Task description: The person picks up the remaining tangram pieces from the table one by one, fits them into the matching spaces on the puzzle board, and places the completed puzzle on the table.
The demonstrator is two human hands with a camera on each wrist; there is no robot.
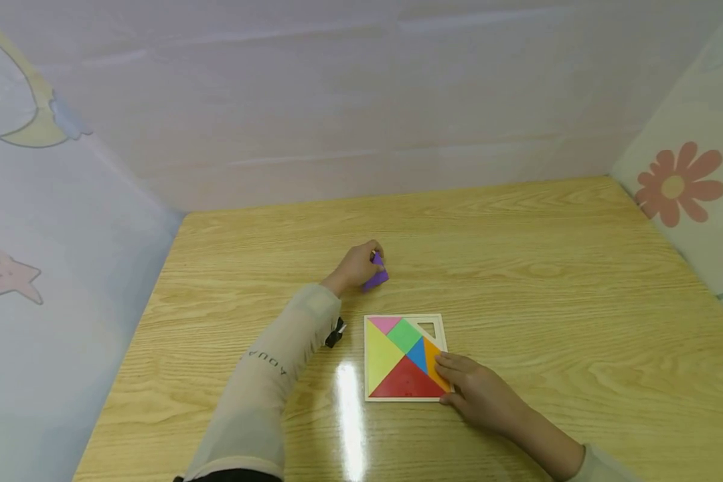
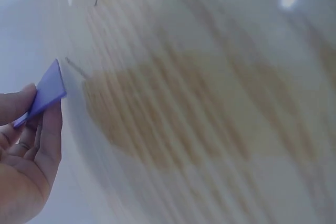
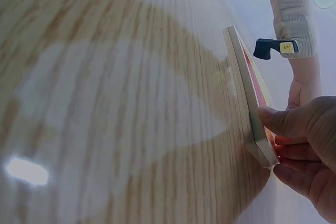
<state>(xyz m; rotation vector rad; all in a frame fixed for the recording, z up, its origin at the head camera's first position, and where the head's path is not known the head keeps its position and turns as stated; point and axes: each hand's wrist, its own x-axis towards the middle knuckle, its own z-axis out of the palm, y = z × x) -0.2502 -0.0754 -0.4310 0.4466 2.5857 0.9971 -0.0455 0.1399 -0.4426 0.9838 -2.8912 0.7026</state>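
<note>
My left hand (image 1: 359, 266) pinches a purple tangram piece (image 1: 376, 278) between thumb and fingers, beyond the board's top edge. In the left wrist view that thin flat piece (image 2: 49, 88) stands tilted, partly covered by the thumb. A square tangram board (image 1: 366, 358) lies flat on the table, with pink, green, yellow, blue, orange and red pieces fitted in it. Its top right corner shows an uncovered slot (image 1: 426, 329). My right hand (image 1: 485, 391) holds the board's lower right corner, thumb at the near edge, fingers over the orange piece (image 1: 432, 358).
The wood-grain table (image 1: 554, 294) stretches around the board, bounded by a pale wall (image 1: 361, 120) behind and printed walls at both sides. A small black device (image 1: 335, 333) sits at the left wrist. Light glares off the tabletop left of my right arm.
</note>
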